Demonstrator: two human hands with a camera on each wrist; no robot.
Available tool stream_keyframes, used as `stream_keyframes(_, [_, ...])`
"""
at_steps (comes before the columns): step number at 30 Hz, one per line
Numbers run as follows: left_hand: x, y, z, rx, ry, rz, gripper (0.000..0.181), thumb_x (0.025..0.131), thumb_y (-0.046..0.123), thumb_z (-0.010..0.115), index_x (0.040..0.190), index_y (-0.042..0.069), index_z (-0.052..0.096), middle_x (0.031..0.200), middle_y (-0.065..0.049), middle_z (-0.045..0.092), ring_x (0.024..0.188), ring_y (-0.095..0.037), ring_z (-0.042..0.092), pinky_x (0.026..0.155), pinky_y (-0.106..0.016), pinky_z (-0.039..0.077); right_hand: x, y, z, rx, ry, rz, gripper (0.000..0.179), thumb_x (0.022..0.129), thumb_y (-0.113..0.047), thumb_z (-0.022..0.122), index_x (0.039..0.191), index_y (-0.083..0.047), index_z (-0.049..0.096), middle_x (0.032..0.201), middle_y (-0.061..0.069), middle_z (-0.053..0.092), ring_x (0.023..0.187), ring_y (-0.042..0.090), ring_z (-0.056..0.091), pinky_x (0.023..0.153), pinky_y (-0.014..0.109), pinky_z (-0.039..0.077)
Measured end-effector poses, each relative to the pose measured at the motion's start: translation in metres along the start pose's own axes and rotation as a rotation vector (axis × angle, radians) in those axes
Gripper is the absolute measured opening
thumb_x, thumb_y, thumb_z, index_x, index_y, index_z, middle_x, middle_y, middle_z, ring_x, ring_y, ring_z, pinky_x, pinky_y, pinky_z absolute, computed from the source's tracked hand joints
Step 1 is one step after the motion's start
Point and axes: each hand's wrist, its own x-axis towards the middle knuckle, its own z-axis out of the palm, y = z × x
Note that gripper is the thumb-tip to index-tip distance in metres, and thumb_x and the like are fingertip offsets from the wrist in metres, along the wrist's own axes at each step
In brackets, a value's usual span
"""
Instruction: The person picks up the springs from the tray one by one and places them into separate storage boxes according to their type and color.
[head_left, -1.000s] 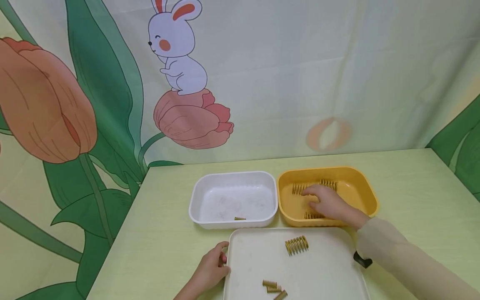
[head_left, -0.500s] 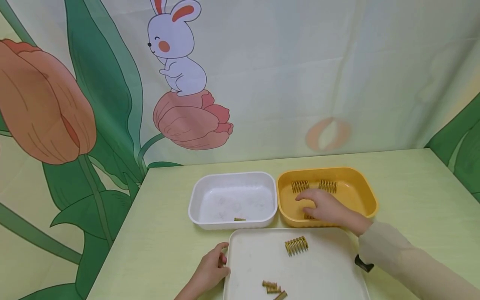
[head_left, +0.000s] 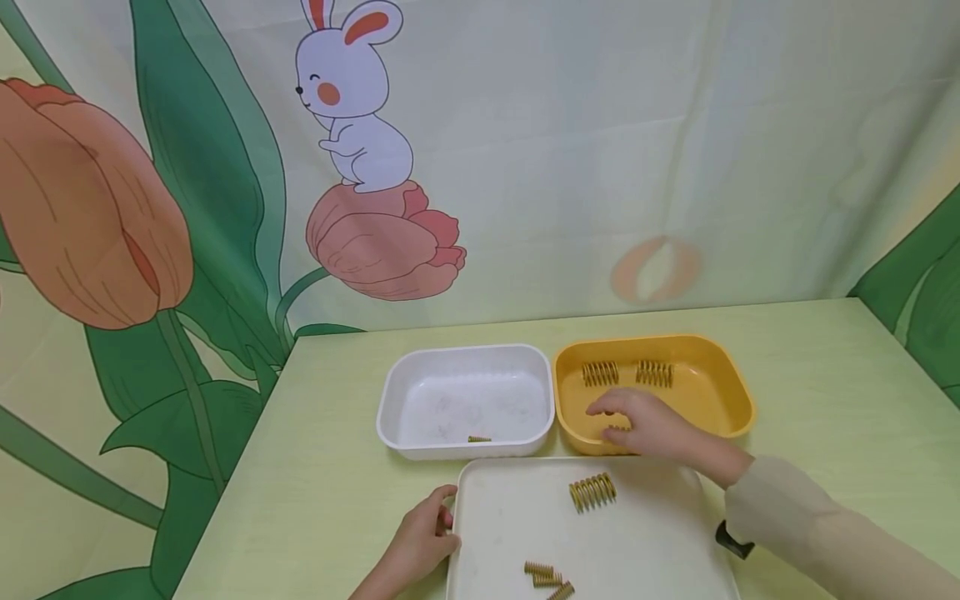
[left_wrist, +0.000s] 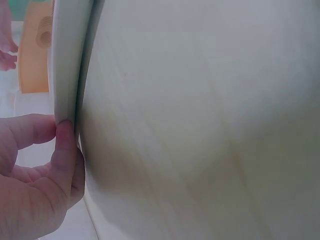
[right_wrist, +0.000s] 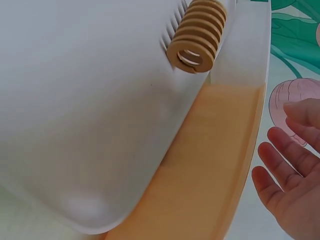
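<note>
My left hand (head_left: 422, 533) grips the left edge of a cream tray (head_left: 510, 508); in the left wrist view its thumb and fingers pinch the tray's rim (left_wrist: 69, 65). Over the front part of a yellow container (head_left: 712, 392) is my right hand (head_left: 651, 423), its fingers relaxed and apart with nothing between them. Two large gold springs, one on the left (head_left: 601, 373) and one on the right (head_left: 655, 373), lie at the back of that container. A further spring (head_left: 619, 428) shows partly beneath the right hand. On the tray lies another large spring (head_left: 592, 492).
Left of the yellow container stands a white container (head_left: 465, 354) with one small spring (head_left: 480, 439) at its front wall. A few small springs (head_left: 547, 578) lie together on the tray's near part. Behind the table (head_left: 322, 433) hangs a printed curtain (head_left: 540, 167).
My right hand has drawn back slightly toward the front of the yellow container, uncovering the left rear spring. My left hand stays at the tray edge.
</note>
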Motion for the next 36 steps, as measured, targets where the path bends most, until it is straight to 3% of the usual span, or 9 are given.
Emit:
stream_keyframes(9, [0.001,0.0,-0.002,-0.006,0.002,0.004,0.061,0.064,-0.005,0.056,0.123,-0.006,0.041,0.079,-0.005,0.049,0.063,-0.006,0.041,0.054,-0.017,0.037,-0.006,-0.005,0.0,0.036,0.067,-0.096,0.023,0.074,-0.007,0.065,0.096,-0.003,0.063,0.093,0.007,0.063,0.076,0.016,0.057,0.068,0.026,0.048])
stream_keyframes(17, [0.0,-0.001,-0.001,-0.005,-0.001,0.004,0.06,0.064,-0.005,0.056,0.122,-0.006,0.041,0.079,-0.005,0.049,0.063,-0.006,0.041,0.054,-0.017,0.037,-0.011,-0.008,0.003,0.083,0.123,-0.157,0.019,0.071,-0.004,0.067,0.09,-0.003,0.064,0.085,0.007,0.064,0.07,0.014,0.057,0.064,0.023,0.048])
stream_keyframes(25, [0.001,-0.002,-0.001,-0.003,-0.003,-0.003,0.06,0.065,-0.005,0.056,0.123,-0.006,0.04,0.079,-0.004,0.048,0.063,-0.006,0.041,0.054,-0.017,0.037,-0.018,-0.013,0.006,0.116,0.048,-0.137,0.021,0.072,-0.003,0.066,0.093,-0.004,0.063,0.088,0.006,0.063,0.075,0.018,0.057,0.067,0.026,0.049])
stream_keyframes(36, [-0.001,0.001,0.0,-0.027,-0.002,0.004,0.061,0.064,-0.006,0.057,0.123,-0.006,0.041,0.079,-0.005,0.049,0.062,-0.007,0.041,0.053,-0.018,0.037,-0.027,-0.019,0.011,0.09,-0.07,-0.126,0.024,0.074,-0.009,0.065,0.098,-0.01,0.064,0.095,0.001,0.063,0.088,0.014,0.058,0.078,0.029,0.048])
